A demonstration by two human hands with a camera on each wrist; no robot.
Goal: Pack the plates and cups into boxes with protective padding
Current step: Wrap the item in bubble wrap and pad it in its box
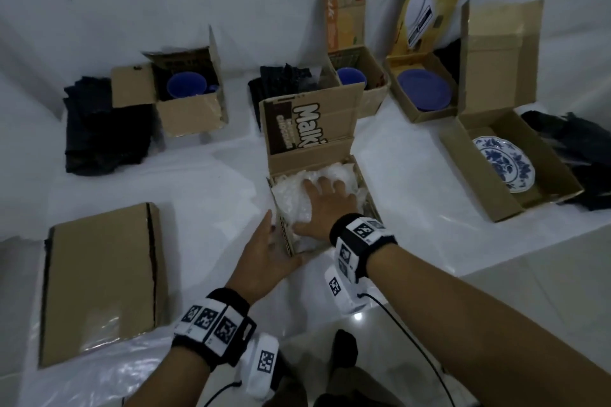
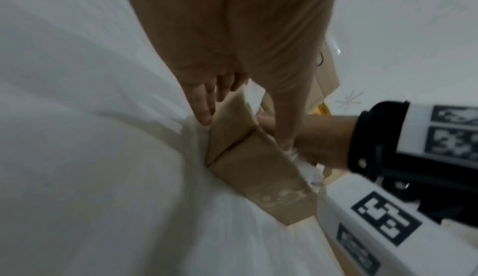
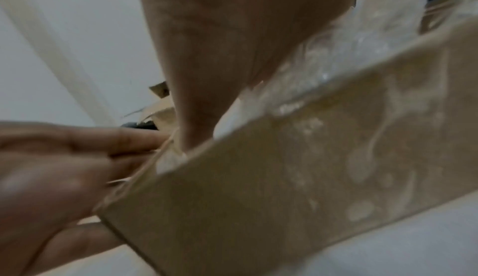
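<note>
Crinkled white bubble wrap (image 1: pixel 297 198) fills the open brown cardboard box (image 1: pixel 365 195) in front of me. My right hand (image 1: pixel 325 203) presses flat on it, fingers spread. My left hand (image 1: pixel 264 249), fingers straight, braces the box's near left corner from outside.

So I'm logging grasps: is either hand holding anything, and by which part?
Neither grips anything. The right hand presses flat on the bubble wrap inside the open box; the left hand rests open against its near-left corner.
</note>
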